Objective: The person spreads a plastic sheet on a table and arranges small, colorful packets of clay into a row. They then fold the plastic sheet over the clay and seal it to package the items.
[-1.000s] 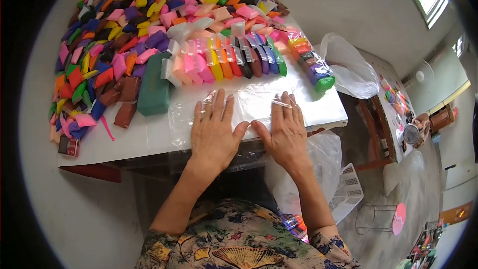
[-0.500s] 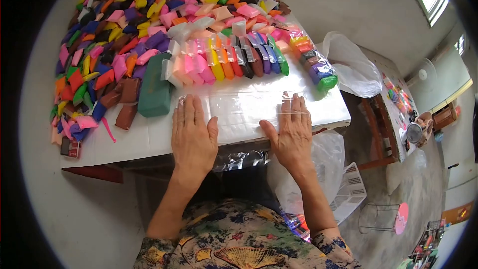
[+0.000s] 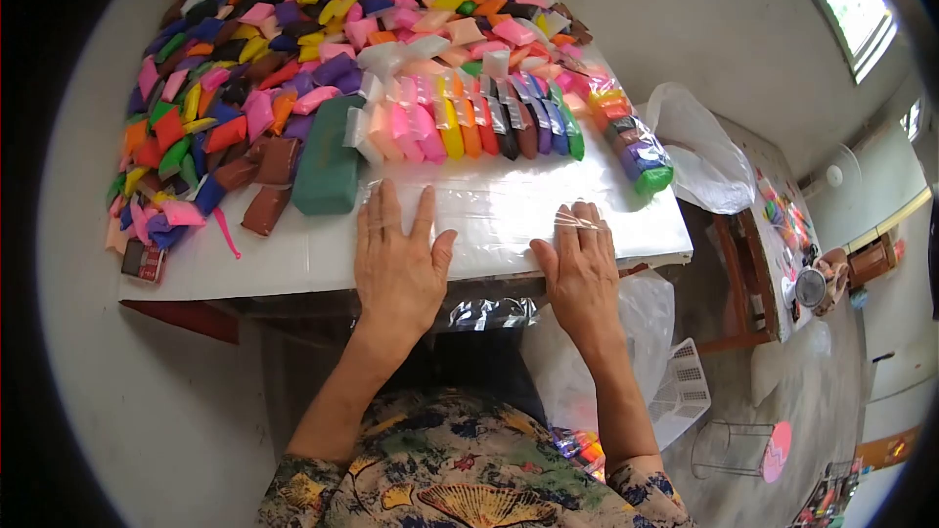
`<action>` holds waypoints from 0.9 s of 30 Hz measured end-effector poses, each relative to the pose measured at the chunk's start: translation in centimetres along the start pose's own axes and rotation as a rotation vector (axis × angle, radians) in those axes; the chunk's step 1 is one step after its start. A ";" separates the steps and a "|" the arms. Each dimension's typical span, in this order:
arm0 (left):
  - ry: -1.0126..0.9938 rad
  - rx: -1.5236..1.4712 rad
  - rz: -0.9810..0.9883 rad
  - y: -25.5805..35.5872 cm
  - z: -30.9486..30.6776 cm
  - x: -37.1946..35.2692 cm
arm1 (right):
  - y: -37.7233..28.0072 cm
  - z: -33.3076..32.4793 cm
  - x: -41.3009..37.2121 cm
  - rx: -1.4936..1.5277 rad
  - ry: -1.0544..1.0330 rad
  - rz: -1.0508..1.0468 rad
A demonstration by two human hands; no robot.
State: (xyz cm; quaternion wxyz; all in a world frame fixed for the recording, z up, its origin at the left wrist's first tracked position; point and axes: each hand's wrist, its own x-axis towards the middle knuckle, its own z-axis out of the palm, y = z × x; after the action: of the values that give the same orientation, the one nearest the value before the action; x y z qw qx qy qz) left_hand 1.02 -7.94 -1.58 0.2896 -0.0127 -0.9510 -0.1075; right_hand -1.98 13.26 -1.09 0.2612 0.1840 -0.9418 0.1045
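A clear plastic bag [image 3: 489, 220] lies flat on the white tabletop near its front edge. My left hand [image 3: 399, 259] rests palm down at the bag's left side, fingers stretched and a gap between two of them. My right hand [image 3: 581, 264] lies flat at its right side, with glossy film over its fingers. Just beyond stands a row of small colored packets [image 3: 469, 122], running from pale peach through pink, yellow and orange to black, blue and green. A green block [image 3: 328, 158] sits left of the row. To the right is a filled clear pack [image 3: 631, 142] of colored packets.
A large heap of loose colored packets [image 3: 264, 49] covers the back and left of the table. A small dark red device [image 3: 144, 261] sits at the left corner. A plastic sack [image 3: 690, 156], a white basket [image 3: 682, 391] and a pink-topped stool [image 3: 776, 452] are on the right.
The head view has shifted slightly. My left hand's fingers have spread, and both hands sit a little nearer the front edge, still flat on the bag.
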 end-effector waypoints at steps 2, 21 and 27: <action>0.002 0.007 -0.012 0.2 0.1 -0.2 | -1.0 -0.5 0.1 0.032 -0.006 -0.050; 0.043 -0.038 0.008 0.3 0.9 -0.8 | -8.7 1.3 7.5 0.030 0.347 -0.545; 0.000 -0.032 -0.006 0.0 0.2 -0.7 | -3.2 -0.9 5.8 -0.209 0.481 -0.272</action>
State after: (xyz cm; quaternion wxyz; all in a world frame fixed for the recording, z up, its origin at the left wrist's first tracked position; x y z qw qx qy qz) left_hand 1.48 -7.91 -2.09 0.2892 -0.0147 -0.9491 -0.1237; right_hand -4.85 8.91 3.06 0.5063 0.2504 -0.8251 0.0117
